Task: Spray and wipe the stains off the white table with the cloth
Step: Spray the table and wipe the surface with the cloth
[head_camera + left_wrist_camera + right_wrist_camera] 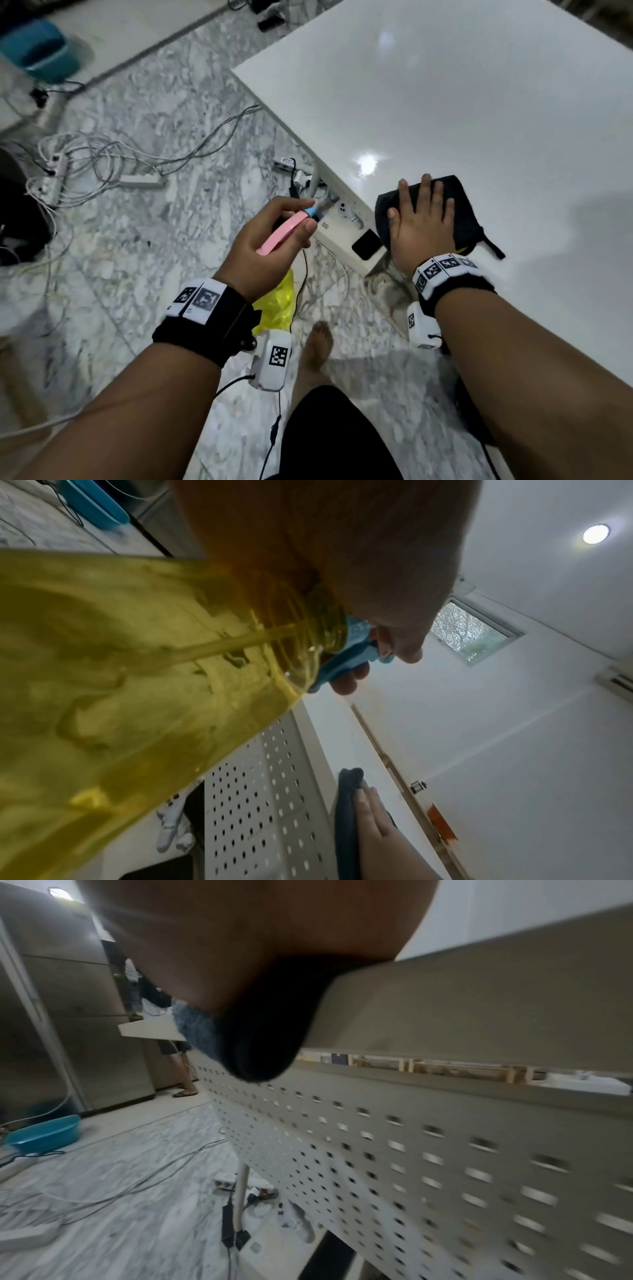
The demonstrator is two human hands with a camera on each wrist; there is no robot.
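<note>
My left hand (274, 229) grips a spray bottle by its pink and blue head (284, 231), held off the table's left edge above the floor. The left wrist view fills with the bottle's yellow transparent body (130, 683) and its blue trigger (346, 656) under my fingers. My right hand (423, 219) lies flat, fingers straight, pressing a dark folded cloth (462, 219) onto the white table (462, 102) near its left corner. The cloth (260, 1039) hangs slightly over the table edge in the right wrist view. A wet glossy patch (366, 166) sits just beyond the cloth.
Tangled cables and power strips (102, 164) cover the marble floor to the left. A blue basin (37, 48) stands far left. A yellow bag (277, 305) and my bare foot (317, 346) are below. A perforated panel (394, 1164) hangs under the table.
</note>
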